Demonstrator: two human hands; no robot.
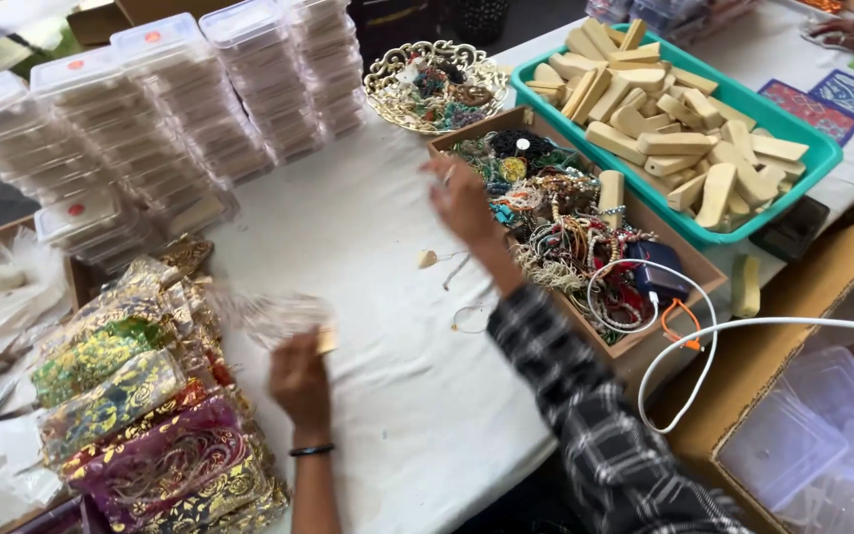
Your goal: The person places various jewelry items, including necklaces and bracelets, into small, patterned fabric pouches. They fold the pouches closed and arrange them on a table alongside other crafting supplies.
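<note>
Beside stacked boxes [190,109], left hand [298,381] holds pouch [274,316].

Two hands at work: left hand [298,381], right hand [462,198]. One more hand [847,35], another person's, at the upper right corner. One teal tray [822,163] of pale wooden blocks, too many to count. One cardboard box [679,247] of tangled beads. One ornate metal bowl [387,79]. About five stacks of clear lidded boxes [249,79], upper left. One white cable [743,326].
</note>
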